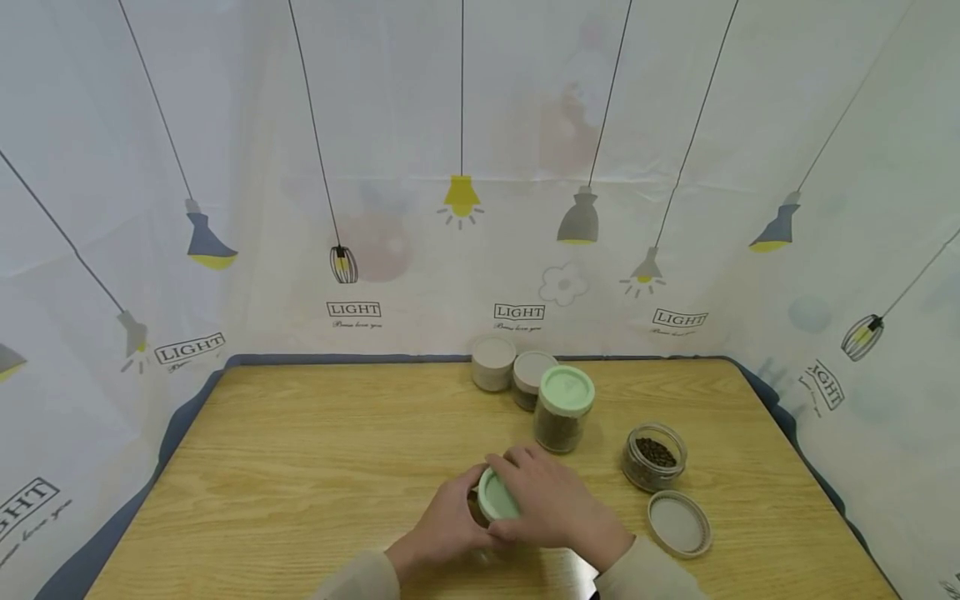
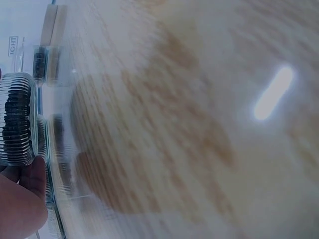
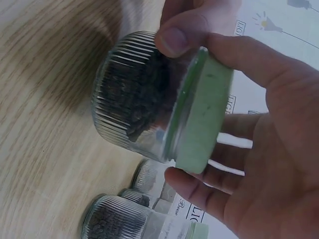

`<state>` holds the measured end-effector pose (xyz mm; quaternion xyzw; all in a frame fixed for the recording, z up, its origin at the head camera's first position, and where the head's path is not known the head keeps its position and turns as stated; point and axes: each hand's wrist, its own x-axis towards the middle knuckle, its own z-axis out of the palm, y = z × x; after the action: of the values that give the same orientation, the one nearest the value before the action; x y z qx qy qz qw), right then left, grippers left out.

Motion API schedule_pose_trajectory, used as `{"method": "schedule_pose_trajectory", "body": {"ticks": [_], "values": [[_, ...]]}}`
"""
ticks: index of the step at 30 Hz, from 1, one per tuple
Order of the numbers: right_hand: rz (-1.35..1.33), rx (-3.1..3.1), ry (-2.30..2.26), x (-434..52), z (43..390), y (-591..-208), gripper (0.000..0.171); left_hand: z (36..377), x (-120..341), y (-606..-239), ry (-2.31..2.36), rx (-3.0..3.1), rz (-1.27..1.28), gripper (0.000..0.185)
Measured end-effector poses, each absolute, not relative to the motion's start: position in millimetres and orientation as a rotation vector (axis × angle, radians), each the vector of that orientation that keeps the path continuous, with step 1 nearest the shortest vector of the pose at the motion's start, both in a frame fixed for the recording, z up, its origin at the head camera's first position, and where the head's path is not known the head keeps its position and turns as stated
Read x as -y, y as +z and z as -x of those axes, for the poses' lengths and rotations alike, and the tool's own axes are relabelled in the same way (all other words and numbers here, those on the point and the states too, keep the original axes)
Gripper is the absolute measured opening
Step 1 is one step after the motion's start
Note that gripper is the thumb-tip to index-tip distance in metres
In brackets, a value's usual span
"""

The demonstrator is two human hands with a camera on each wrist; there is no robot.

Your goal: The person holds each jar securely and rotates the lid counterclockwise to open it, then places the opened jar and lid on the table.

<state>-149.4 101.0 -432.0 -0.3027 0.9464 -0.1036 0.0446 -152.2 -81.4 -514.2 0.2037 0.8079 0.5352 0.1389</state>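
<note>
Both hands work one small ribbed glass jar (image 3: pixel 134 99) of dark contents, at the near middle of the light wooden table (image 1: pixel 300 467). The left hand (image 1: pixel 442 525) wraps the jar's body from the left, fingers curled round the glass, apparently to hold it steady. The right hand (image 1: pixel 551 504) covers the pale green round lid (image 3: pixel 204 117), thumb and fingers curled over its rim, a grip suited to turning it. The lid sits on the jar mouth (whether screwed tight I cannot tell).

Behind them stands a second glass jar with a green lid (image 1: pixel 564 408), upright, closed. Further back are two beige-lidded jars (image 1: pixel 513 371), touching each other near the table's far edge. To the right stands an open glass jar of dark brown grains (image 1: pixel 654 456), with its loose beige lid (image 1: pixel 679 522) flat on the table just in front of it, underside up, well clear of the hands.

A white curtain printed with lamps (image 1: pixel 465 200) surrounds the table.
</note>
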Motion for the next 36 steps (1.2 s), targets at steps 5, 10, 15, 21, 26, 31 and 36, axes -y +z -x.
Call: {"method": "schedule_pose_trajectory", "body": {"ticks": [5, 10, 15, 21, 26, 31, 36], "values": [[1.042, -2.811, -0.350, -102.3, 151.9, -430.0, 0.077, 150.6, 81.4, -514.1, 1.542, -2.340, -0.594, 0.085], [1.064, -2.715, -0.467, -104.1, 150.4, -426.7, 0.082, 150.6, 81.4, -514.0, 1.546, -2.344, -0.603, 0.085], [0.913, -2.831, -0.496, -101.4, 149.6, -426.7, 0.085, 152.7, 81.6, -513.7, 1.570, -2.302, -0.586, 0.081], [0.813, -2.971, -0.340, -97.9, 146.5, -428.4, 0.083, 152.6, 81.5, -513.2, 1.571, -2.302, -0.595, 0.082], [0.789, -2.996, -0.272, -97.6, 144.7, -430.5, 0.084, 150.7, 80.8, -511.8, 1.569, -2.330, -0.605, 0.081], [0.797, -3.013, -0.241, -97.3, 144.8, -431.5, 0.077, 151.3, 80.3, -512.1, 1.553, -2.321, -0.580, 0.081], [0.884, -3.010, -0.306, -97.4, 145.9, -432.1, 0.071, 152.4, 81.0, -513.7, 1.536, -2.338, -0.571, 0.081]]}}
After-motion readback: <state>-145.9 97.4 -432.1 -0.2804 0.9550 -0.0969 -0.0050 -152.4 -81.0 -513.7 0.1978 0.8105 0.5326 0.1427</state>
